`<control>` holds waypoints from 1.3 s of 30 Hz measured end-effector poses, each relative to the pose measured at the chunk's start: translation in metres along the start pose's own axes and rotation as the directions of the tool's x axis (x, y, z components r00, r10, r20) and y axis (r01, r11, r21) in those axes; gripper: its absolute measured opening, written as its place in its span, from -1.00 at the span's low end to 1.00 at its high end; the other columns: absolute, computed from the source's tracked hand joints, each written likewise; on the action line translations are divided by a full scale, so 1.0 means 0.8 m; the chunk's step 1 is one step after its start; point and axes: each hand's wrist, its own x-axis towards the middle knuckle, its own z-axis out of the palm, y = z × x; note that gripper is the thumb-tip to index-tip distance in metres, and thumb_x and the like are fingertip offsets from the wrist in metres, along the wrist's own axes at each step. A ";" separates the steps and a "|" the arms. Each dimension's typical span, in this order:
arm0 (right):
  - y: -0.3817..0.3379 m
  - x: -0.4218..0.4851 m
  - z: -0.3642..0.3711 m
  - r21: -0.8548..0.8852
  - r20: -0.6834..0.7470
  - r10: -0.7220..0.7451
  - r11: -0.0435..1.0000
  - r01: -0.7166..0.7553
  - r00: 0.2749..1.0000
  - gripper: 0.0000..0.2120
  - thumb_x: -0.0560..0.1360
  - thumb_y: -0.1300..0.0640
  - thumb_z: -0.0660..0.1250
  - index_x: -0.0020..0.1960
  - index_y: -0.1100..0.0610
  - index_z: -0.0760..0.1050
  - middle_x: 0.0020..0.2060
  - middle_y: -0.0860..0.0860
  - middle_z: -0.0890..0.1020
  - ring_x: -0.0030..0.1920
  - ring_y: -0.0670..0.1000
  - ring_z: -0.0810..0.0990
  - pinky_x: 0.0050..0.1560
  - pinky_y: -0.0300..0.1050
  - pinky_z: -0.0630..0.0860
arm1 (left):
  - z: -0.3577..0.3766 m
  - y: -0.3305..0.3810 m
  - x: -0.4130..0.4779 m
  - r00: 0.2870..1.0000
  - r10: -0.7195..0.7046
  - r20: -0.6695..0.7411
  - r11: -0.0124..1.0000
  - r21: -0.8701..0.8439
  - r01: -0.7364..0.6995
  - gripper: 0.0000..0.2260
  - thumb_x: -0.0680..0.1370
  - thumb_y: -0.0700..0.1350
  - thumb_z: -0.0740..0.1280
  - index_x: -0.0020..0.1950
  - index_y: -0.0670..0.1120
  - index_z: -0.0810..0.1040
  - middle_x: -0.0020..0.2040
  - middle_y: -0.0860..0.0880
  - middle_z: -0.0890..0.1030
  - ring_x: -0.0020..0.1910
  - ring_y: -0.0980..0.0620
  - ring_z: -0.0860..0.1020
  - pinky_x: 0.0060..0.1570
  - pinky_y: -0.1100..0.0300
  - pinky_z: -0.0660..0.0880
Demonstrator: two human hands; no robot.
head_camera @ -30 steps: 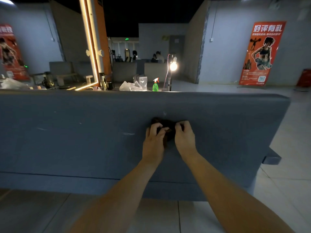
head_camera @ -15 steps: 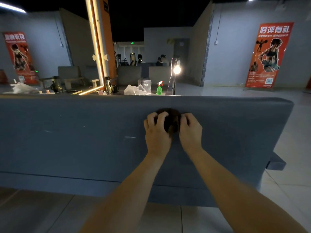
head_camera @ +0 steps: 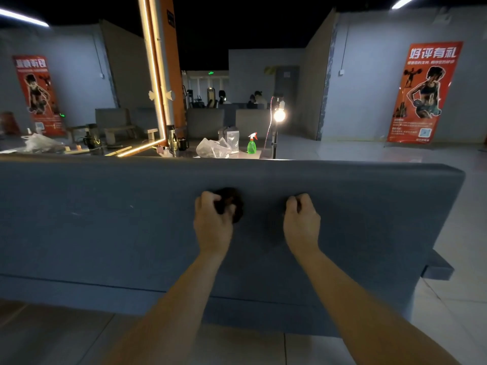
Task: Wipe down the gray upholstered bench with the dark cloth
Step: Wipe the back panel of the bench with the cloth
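- The grip of the left hand (head_camera: 213, 225) is closed around the dark cloth (head_camera: 229, 204). Fingers and thumb curl over the bunched wad, which bulges out past the knuckles.
- The right hand (head_camera: 302, 223) has a closed grip too, with its fingers curled in, and nothing shows inside it. It sits apart from the cloth, knuckles toward the fabric; whether it touches I cannot tell.
- The cloth is pressed against the broad upholstered face of the gray bench (head_camera: 105, 227), near the upper middle and just below the top edge.
- Progress, as a judgement: wiping is under way, but the dim light shows no damp trail or colour change, so I cannot tell which parts are done.
- What looks left: the long left stretch, where small pale flecks (head_camera: 76, 214) sit on the fabric, plus the right end and the lower strip near the floor.
- Beyond the bench stand a green spray bottle (head_camera: 251, 145), a crumpled plastic bag (head_camera: 212, 148) and a lit bulb (head_camera: 279, 115) on a stand.
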 end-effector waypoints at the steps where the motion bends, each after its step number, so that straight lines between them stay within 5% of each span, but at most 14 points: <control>1: 0.001 -0.001 0.005 -0.022 0.010 0.011 1.000 -0.011 1.000 -0.81 0.63 0.03 0.19 -0.11 0.07 0.45 -0.25 0.00 0.60 -0.20 0.03 0.60 -0.12 0.11 0.59 | -0.007 -0.007 0.003 0.997 -0.063 -0.033 0.997 -0.048 0.062 -0.77 0.50 -0.22 0.44 0.01 -0.06 0.42 0.04 0.01 0.46 -0.15 0.12 0.43 -0.19 0.42 0.28; 4: 0.003 -0.005 0.016 -0.050 0.030 0.016 0.999 -0.015 0.999 -0.83 0.63 -0.01 0.21 -0.05 0.05 0.48 -0.16 -0.03 0.63 -0.08 0.04 0.61 -0.03 0.12 0.58 | 0.000 -0.004 -0.004 0.988 -0.143 -0.056 0.981 -0.138 0.134 -0.83 0.53 -0.19 0.40 0.03 -0.03 0.44 0.03 0.01 0.49 -0.11 0.17 0.43 -0.13 0.49 0.31; 8: 0.006 -0.001 0.011 -0.044 0.089 0.026 0.999 -0.022 0.996 -0.82 0.66 0.00 0.19 -0.03 0.06 0.46 -0.12 0.00 0.62 -0.03 0.07 0.58 -0.04 0.06 0.54 | 0.031 0.019 -0.027 1.000 -0.001 0.003 0.994 -0.106 0.001 -0.81 0.54 -0.18 0.43 0.11 -0.08 0.51 0.05 -0.01 0.52 -0.02 0.13 0.47 -0.04 0.27 0.41; 13: 0.004 0.006 -0.009 0.080 0.158 0.076 0.993 -0.090 0.984 -0.76 0.68 0.06 0.17 -0.11 0.10 0.48 -0.23 0.03 0.62 -0.25 -0.01 0.56 -0.27 -0.11 0.42 | 0.069 0.077 -0.048 0.981 0.129 0.148 0.987 -0.115 -0.112 -0.80 0.51 -0.17 0.45 0.08 -0.02 0.51 0.04 0.09 0.50 -0.06 0.17 0.49 -0.08 0.40 0.38; 16: 0.004 0.003 -0.012 0.082 0.137 0.070 0.993 -0.081 0.988 -0.77 0.67 0.12 0.17 -0.12 0.09 0.49 -0.26 -0.01 0.61 -0.28 -0.06 0.55 -0.33 -0.24 0.39 | 0.073 0.082 -0.046 0.971 0.151 0.182 0.985 -0.105 -0.134 -0.80 0.51 -0.14 0.45 0.01 0.01 0.45 -0.01 0.09 0.49 -0.11 0.15 0.49 -0.14 0.31 0.42; 19: 0.001 -0.011 0.001 0.022 0.072 0.008 1.000 -0.009 0.997 -0.69 0.68 0.08 0.18 -0.23 0.12 0.42 -0.35 0.01 0.55 -0.35 -0.03 0.49 -0.33 -0.06 0.41 | 0.054 0.062 -0.031 0.964 0.195 0.178 0.980 -0.062 -0.187 -0.80 0.50 -0.15 0.44 -0.02 -0.04 0.42 -0.05 0.06 0.48 -0.17 0.12 0.44 -0.22 0.23 0.37; 24: 0.003 -0.034 0.057 -0.072 0.220 -0.017 0.997 0.033 0.975 -0.67 0.64 0.04 0.22 -0.25 0.15 0.48 -0.34 0.02 0.60 -0.27 0.04 0.60 -0.19 0.09 0.56 | -0.002 -0.022 -0.001 0.998 -0.042 0.054 0.998 0.039 0.040 -0.83 0.51 -0.25 0.38 -0.04 -0.09 0.40 -0.02 -0.03 0.49 -0.18 0.15 0.35 -0.28 0.27 0.24; 28: 0.006 -0.050 0.103 -0.132 0.324 0.035 0.991 0.009 0.945 -0.71 0.64 0.03 0.22 -0.17 0.13 0.54 -0.26 0.02 0.66 -0.17 0.07 0.65 -0.12 0.04 0.60 | -0.053 -0.107 0.028 0.968 -0.250 0.010 0.963 0.103 0.248 -0.91 0.61 -0.22 0.30 0.07 -0.13 0.42 0.06 -0.09 0.47 -0.09 -0.07 0.42 -0.22 0.27 0.29; 33: 0.011 -0.051 0.102 -0.084 0.267 0.035 0.996 -0.013 0.963 -0.74 0.60 0.07 0.25 -0.22 0.13 0.56 -0.31 0.00 0.66 -0.21 0.05 0.65 -0.09 0.08 0.60 | -0.036 -0.105 0.000 0.977 -0.215 0.002 0.976 0.034 0.215 -0.71 0.62 -0.17 0.34 0.34 -0.11 0.44 0.24 -0.01 0.42 0.07 -0.04 0.44 0.03 0.18 0.43; 36: 0.019 -0.044 0.092 -0.055 0.259 0.069 0.997 -0.056 0.963 -0.75 0.56 0.07 0.25 -0.24 0.12 0.57 -0.33 -0.01 0.65 -0.21 0.07 0.65 -0.08 0.15 0.62 | 0.002 -0.091 -0.031 0.988 -0.131 0.087 0.991 0.020 0.130 -0.72 0.61 -0.21 0.34 0.31 -0.05 0.48 0.31 -0.09 0.46 0.18 -0.08 0.49 0.19 0.01 0.51; 39: 0.021 -0.042 0.090 -0.064 0.241 0.049 0.997 -0.034 0.969 -0.73 0.56 0.10 0.24 -0.28 0.15 0.52 -0.36 0.04 0.61 -0.29 0.07 0.59 -0.21 0.08 0.56 | 0.027 -0.078 -0.041 0.983 -0.080 0.164 0.997 0.003 0.080 -0.72 0.60 -0.28 0.26 0.24 -0.02 0.53 0.22 -0.02 0.50 0.12 -0.05 0.51 0.14 -0.05 0.53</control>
